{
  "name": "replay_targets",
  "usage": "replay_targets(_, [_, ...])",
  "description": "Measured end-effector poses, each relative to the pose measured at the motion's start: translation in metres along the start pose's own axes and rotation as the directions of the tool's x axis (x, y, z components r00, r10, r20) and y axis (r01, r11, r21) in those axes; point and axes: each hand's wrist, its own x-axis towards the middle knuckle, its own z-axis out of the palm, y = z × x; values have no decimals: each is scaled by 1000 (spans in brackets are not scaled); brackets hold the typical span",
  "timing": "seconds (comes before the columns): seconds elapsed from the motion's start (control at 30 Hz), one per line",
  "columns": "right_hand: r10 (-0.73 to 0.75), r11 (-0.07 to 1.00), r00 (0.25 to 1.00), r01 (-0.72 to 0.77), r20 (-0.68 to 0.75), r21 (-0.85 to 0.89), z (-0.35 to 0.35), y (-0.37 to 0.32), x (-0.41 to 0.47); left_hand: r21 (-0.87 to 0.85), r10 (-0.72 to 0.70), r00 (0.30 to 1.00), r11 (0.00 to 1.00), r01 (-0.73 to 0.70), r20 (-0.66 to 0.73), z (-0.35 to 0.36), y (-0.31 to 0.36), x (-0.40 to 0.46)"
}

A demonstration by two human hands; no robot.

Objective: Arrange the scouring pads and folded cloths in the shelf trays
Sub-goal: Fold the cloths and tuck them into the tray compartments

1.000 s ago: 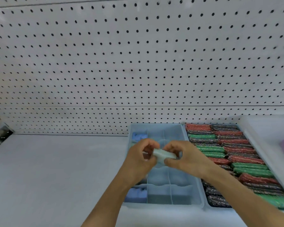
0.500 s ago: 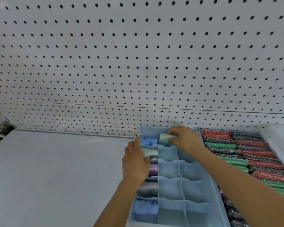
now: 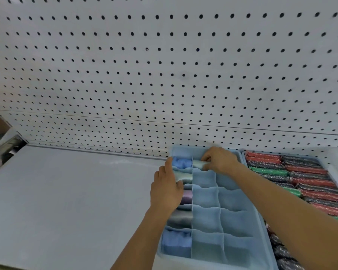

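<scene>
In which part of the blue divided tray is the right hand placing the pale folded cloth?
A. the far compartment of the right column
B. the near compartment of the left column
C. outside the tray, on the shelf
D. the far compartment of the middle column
D: the right hand holds the pale folded cloth in the middle column's farthest cell of the blue divided tray.

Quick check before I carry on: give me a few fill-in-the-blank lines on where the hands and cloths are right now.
1. The right hand holds a rolled pale cloth in the divided tray's ____ column.
2. The left hand rests on the tray's ____ column.
3. The scouring pads fill the tray to the ____ of the divided tray.
4. The wall behind is a white ____.

Missing words: middle; left; right; pegboard
</scene>
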Motion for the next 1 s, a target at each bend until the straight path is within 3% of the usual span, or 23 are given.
replay_targets(0.1, [-48, 990, 997, 39, 61, 137, -3, 6, -6, -11, -9, 1000, 1000, 9, 8, -1, 0, 0])
replay_targets(0.2, [-37, 952, 999, 33, 7, 305, -9, 12, -28, -10, -12, 1000, 1000, 12, 18, -1, -2, 1])
replay_targets(0.33, [-85, 906, 976, 159, -199, 392, -20, 25, -74, -21, -46, 999, 999, 46, 10, -2, 0, 0])
replay_targets(0.4, [-108, 879, 951, 228, -290, 420, -25, 36, -107, 88, -16, 995, 996, 25, -101, -3, 7, -4])
replay_targets(0.47, [-72, 854, 911, 266, -406, 447, -31, 53, -140, 132, 97, 971, 989, -69, -217, 2, 24, -10])
replay_targets(0.53, [-3, 857, 870, 256, -493, 448, -40, 74, -173, 64, 253, 937, 968, -245, -240, 18, 56, -20])
replay_targets(0.63, [180, 832, 793, 192, -581, 520, -56, 116, -217, -91, 474, 867, 867, -490, -154, 51, 124, -43])
replay_targets(0.7, [224, 852, 712, 188, -665, 489, -66, 152, -242, -154, 591, 804, 790, -594, -71, 73, 168, -63])
replay_targets(0.83, [356, 899, 623, -26, -696, 437, -85, 240, -280, -256, 768, 638, 630, -734, 60, 115, 232, -91])
replay_targets(1.0, [570, 821, 663, -490, -486, 294, -96, 341, -301, -170, 838, 455, 517, -839, 303, 160, 264, -109])
